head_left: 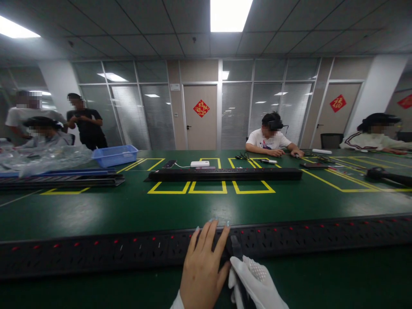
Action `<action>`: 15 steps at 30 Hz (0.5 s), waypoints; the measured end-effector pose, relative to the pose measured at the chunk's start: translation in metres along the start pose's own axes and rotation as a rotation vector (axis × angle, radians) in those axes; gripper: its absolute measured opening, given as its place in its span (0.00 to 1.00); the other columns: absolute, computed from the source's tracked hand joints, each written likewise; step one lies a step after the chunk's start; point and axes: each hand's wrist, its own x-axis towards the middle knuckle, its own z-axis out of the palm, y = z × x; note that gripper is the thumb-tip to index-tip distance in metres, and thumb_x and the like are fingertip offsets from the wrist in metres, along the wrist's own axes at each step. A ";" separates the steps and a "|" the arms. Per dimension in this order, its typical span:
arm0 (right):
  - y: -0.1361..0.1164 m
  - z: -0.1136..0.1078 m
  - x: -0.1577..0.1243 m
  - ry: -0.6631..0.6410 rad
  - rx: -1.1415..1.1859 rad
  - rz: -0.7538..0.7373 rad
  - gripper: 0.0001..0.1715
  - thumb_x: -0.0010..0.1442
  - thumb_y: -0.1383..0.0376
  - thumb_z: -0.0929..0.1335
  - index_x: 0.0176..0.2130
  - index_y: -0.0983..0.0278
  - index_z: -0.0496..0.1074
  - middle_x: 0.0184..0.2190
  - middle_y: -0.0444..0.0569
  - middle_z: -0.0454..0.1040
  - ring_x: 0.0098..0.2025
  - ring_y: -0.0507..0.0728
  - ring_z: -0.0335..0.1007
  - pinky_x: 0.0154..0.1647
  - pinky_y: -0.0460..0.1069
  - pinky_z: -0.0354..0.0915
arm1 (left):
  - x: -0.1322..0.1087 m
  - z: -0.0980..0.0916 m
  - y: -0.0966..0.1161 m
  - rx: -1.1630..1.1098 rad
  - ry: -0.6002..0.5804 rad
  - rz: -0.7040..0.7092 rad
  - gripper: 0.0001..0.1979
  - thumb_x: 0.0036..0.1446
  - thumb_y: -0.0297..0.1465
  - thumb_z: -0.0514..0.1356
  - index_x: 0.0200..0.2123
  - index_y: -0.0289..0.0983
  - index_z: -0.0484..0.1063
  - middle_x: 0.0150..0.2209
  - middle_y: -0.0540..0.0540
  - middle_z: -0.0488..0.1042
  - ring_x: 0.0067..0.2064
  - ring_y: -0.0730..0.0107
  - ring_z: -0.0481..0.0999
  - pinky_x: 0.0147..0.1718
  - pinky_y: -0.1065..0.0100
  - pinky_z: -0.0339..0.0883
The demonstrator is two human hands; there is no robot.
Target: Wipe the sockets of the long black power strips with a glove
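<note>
A long black power strip (96,253) with red switches and many sockets lies across the green table in front of me. My left hand (202,266), bare, rests flat on the strip near its middle, fingers stretched out over its far edge. My right hand (257,285), in a white glove, is closed around a dark tool (236,251) whose tip touches the strip just right of my left hand.
A second black power strip (225,174) lies mid-table among yellow floor-tape boxes. A blue basket (115,155) and stacked strips (61,179) are at the left. A white power bank (200,163) and phone sit behind. Other people sit and stand at the table's far side.
</note>
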 end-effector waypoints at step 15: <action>-0.051 -0.035 -0.021 0.183 0.228 0.093 0.38 0.41 0.33 0.71 0.16 0.65 0.67 0.09 0.43 0.65 0.11 0.44 0.52 0.12 0.39 0.44 | -0.002 0.001 -0.004 0.090 0.031 0.077 0.26 0.62 0.40 0.55 0.63 0.47 0.59 0.60 0.45 0.67 0.59 0.60 0.66 0.59 0.57 0.54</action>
